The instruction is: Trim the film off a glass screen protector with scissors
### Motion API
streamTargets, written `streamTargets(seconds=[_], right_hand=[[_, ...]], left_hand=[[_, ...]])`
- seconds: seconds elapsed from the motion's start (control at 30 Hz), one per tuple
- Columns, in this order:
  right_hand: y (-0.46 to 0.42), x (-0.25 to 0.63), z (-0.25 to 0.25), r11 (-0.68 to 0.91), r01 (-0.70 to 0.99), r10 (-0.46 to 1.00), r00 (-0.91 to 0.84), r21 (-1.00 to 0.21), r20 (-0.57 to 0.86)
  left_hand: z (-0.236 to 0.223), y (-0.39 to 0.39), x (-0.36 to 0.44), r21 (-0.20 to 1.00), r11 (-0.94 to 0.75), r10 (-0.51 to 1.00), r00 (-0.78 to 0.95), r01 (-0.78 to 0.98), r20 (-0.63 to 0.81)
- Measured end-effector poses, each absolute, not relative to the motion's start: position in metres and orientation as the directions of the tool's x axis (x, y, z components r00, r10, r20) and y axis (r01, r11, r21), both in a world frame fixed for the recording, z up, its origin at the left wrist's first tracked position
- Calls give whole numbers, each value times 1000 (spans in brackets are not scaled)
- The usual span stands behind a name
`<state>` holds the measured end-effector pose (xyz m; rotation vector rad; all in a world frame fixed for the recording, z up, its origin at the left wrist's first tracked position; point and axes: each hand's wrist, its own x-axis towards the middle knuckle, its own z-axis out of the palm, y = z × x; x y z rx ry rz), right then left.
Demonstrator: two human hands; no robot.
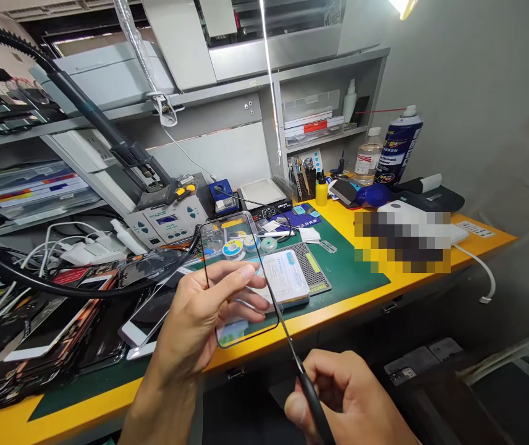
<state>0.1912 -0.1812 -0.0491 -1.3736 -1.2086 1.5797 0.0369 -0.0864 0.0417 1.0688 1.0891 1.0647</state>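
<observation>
While the head camera looks down at a yellow-edged table (338, 324), the left hand (194, 315) grips one clear glass phone panel (236, 247) with a thin black border, its fingers (246, 272) closed across the panel's lower part. The panel's long axis stands nearly upright, leaning slightly, with its top pointing away over a green mat (357, 278). The right hand (338, 395) has its fingers (334, 377) closed around one slim black-handled pointed tool (313, 395), whose tip reaches the panel's lower right edge; the frame cuts off the handle's end. Phones (46, 327) lie piled at left, too overlapped to count, and a pixelated patch (401, 241) hides whatever lies at right.
</observation>
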Motion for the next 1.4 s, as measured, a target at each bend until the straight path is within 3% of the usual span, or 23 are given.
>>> streamTargets(seconds=[0.13,0.57,0.77,1.13,1.4], right_hand=[[-182,192,-50,-307,33,929,-209,-951,-307],[-183,192,-50,-346,61,913,-210,-936,-351],[-180,190,-43,-387,-80,899,-254,-919,-356],[-181,190,-45,-400,-161,899,-259,-902,-353],[-180,190,-37,-422,-110,886,-261,-900,-383]], left_hand=[[41,-93,42,991,81,994,79,-107,-73],[36,-95,47,991,59,998,34,-118,-56],[32,-94,44,992,92,991,105,-86,-83],[28,-88,39,994,103,982,165,-27,-97],[26,-89,39,993,118,980,164,-11,-115]])
